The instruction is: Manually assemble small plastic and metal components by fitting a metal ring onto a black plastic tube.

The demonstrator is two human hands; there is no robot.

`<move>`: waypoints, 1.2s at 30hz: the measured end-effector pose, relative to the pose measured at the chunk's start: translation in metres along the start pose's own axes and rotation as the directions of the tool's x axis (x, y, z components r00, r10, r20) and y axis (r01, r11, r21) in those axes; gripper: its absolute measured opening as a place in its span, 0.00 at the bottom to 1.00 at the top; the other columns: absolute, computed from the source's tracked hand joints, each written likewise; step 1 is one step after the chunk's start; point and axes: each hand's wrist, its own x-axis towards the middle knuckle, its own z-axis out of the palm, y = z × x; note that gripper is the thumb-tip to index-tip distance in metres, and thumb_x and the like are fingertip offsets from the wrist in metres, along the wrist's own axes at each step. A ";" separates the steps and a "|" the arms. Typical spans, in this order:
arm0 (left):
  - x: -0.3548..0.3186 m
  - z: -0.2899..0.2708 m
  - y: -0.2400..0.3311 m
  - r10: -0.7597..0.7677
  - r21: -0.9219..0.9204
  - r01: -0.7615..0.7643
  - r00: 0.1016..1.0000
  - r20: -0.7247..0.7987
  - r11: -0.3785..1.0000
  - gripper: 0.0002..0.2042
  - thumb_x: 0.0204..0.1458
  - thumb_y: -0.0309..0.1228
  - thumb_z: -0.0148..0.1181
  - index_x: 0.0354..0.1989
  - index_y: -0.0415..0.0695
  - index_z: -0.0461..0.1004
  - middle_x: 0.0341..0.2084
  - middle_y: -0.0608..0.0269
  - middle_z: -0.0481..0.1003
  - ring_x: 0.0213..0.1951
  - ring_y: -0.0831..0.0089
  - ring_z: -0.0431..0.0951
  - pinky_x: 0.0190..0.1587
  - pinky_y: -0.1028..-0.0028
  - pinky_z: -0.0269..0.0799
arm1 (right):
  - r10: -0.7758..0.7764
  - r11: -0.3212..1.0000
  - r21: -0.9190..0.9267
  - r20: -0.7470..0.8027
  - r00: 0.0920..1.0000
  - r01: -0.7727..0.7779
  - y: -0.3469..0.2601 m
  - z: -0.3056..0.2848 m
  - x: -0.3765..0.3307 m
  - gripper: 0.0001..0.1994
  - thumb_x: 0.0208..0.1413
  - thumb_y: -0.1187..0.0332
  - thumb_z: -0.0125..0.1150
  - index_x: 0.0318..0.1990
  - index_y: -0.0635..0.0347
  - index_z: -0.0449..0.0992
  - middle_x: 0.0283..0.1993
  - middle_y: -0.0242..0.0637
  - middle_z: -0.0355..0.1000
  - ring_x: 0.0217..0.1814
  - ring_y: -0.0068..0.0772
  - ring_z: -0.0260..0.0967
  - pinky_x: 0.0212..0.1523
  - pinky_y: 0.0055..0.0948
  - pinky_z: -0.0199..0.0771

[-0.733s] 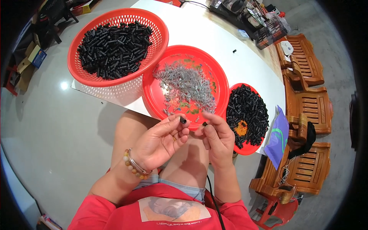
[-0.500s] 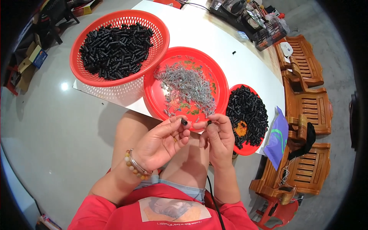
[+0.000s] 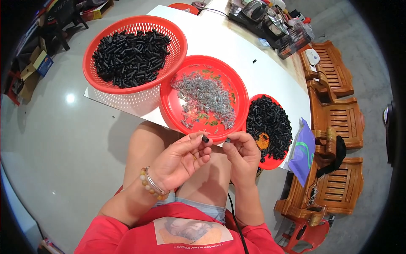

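Note:
My left hand [image 3: 179,158] pinches a short black tube [image 3: 205,139] between thumb and fingertips, its end pointing right. A small black plastic piece [image 3: 227,140] is pinched between thumb and forefinger of my right hand [image 3: 244,157], a little apart from the tube. Both hands are above my lap at the table's near edge. Just beyond them, a red tray [image 3: 169,106] holds many small metal springs [image 3: 205,97]. To the right, a red plate [image 3: 277,163] carries a heap of short black pieces [image 3: 270,122]. A red perforated basket [image 3: 91,70] at far left contains many black tubes [image 3: 131,55].
The white table [image 3: 211,38] reaches away from me, with one loose black piece [image 3: 254,61] on it. A purple bag [image 3: 302,152] hangs by its right edge. Wooden chairs [image 3: 338,118] stand to the right; a teapot and glassware [image 3: 270,25] crowd the far end.
The black piece in my right hand has turned and sits a bit lower and further left. My left hand keeps its tube, slightly lower. The view has shifted a little.

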 end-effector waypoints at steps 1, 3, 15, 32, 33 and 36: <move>-0.001 0.001 -0.001 -0.001 0.001 0.001 1.000 0.003 1.000 0.09 0.58 0.29 0.52 0.46 0.43 0.69 0.38 0.62 0.74 0.40 0.74 0.74 0.46 0.75 0.72 | 0.006 1.000 -0.005 0.006 1.000 -0.006 -0.004 0.003 -0.003 0.09 0.51 0.82 0.59 0.41 0.64 0.72 0.34 0.26 0.68 0.29 0.10 0.61 0.29 0.10 0.59; -0.002 0.004 -0.003 0.008 0.013 -0.008 1.000 0.001 1.000 0.09 0.58 0.29 0.52 0.45 0.43 0.69 0.38 0.62 0.74 0.40 0.74 0.74 0.46 0.75 0.72 | -0.029 0.998 -0.054 0.025 0.999 0.030 -0.001 0.003 -0.006 0.10 0.51 0.83 0.59 0.41 0.64 0.72 0.34 0.27 0.69 0.31 0.11 0.64 0.30 0.11 0.61; -0.008 0.010 -0.011 0.045 0.123 -0.051 0.998 0.045 0.991 0.09 0.59 0.28 0.50 0.47 0.45 0.69 0.37 0.65 0.74 0.40 0.77 0.74 0.45 0.76 0.72 | -0.287 0.875 -0.385 0.075 0.955 0.294 0.002 0.010 -0.011 0.11 0.45 0.80 0.65 0.37 0.61 0.75 0.34 0.35 0.67 0.26 0.18 0.65 0.24 0.16 0.65; -0.006 0.005 -0.014 0.185 0.199 -0.187 0.982 0.029 0.962 0.10 0.59 0.26 0.49 0.48 0.41 0.68 0.39 0.62 0.74 0.39 0.76 0.75 0.45 0.75 0.73 | -0.514 0.610 -0.602 0.194 0.836 0.515 0.007 0.013 -0.013 0.14 0.39 0.81 0.68 0.37 0.60 0.76 0.35 0.38 0.73 0.31 0.31 0.74 0.28 0.25 0.75; -0.007 0.005 -0.013 0.210 0.219 -0.212 0.977 0.034 0.952 0.10 0.59 0.26 0.49 0.48 0.41 0.68 0.39 0.61 0.74 0.39 0.76 0.75 0.45 0.75 0.73 | -0.510 0.605 -0.605 0.206 0.835 0.518 0.006 0.013 -0.013 0.14 0.39 0.80 0.68 0.36 0.60 0.76 0.35 0.38 0.73 0.32 0.32 0.75 0.29 0.26 0.76; -0.008 0.008 -0.013 0.253 0.289 -0.245 0.967 0.009 0.925 0.09 0.59 0.26 0.49 0.47 0.40 0.69 0.39 0.60 0.75 0.39 0.75 0.75 0.45 0.74 0.73 | -0.588 0.452 -0.658 0.288 0.756 0.603 0.005 0.012 -0.009 0.13 0.39 0.79 0.67 0.36 0.59 0.76 0.36 0.37 0.75 0.33 0.32 0.75 0.30 0.25 0.75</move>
